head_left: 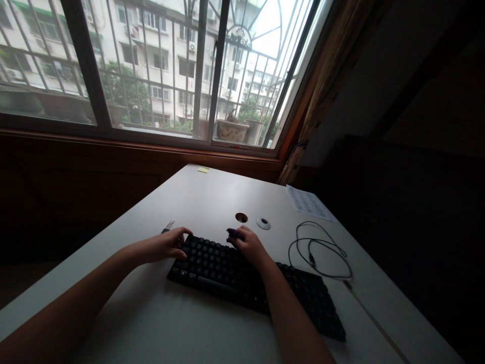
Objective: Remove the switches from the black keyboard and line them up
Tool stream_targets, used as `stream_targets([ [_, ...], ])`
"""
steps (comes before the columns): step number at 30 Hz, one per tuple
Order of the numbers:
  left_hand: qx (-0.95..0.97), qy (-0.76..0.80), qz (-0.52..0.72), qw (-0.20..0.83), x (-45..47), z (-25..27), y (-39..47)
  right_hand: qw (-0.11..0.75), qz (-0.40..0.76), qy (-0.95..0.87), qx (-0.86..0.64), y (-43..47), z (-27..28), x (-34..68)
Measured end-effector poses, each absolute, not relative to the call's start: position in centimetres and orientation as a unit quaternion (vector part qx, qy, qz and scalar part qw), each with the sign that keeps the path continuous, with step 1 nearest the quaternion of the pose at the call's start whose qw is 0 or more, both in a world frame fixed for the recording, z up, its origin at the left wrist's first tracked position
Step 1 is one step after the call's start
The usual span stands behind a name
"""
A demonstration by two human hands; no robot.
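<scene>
A black keyboard [215, 265] lies at a slant on the white table. My left hand [170, 245] grips its left end, the thumb over the edge keys and the index finger at the far corner. Above the back rows of keys, my right hand [244, 242] is closed around a small dark purple tool [235, 233], whose kind I cannot make out. My right forearm hides part of the keyboard. Just beyond my left hand lies a small tool with a dark handle and thin metal prongs [168, 226].
A coiled black cable [303, 237] lies right of the keyboard. Behind it are a round hole [241, 217] in the white table [151, 313], a loose round cover [263, 223], a printed sheet [308, 202] and yellow sticky notes [203, 170]. A barred window [151, 76] stands beyond.
</scene>
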State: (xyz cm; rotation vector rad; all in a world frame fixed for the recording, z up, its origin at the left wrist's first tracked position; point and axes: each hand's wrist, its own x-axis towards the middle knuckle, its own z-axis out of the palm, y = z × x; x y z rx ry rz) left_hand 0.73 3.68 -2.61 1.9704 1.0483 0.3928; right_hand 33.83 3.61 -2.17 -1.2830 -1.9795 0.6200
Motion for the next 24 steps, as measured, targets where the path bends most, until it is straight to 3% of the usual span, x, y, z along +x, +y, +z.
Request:
stream_targets([
  [8,0.793,0.409,0.163,0.421,0.7,-3.1,4.0,0.267,0.325,-0.800,-0.427,2.8,-0.8,35.3],
  [24,0.789,0.410,0.165,0.426,0.7,-2.7,3.8,0.270,0.334,-0.733,-0.527,2.9,-1.8,35.4],
])
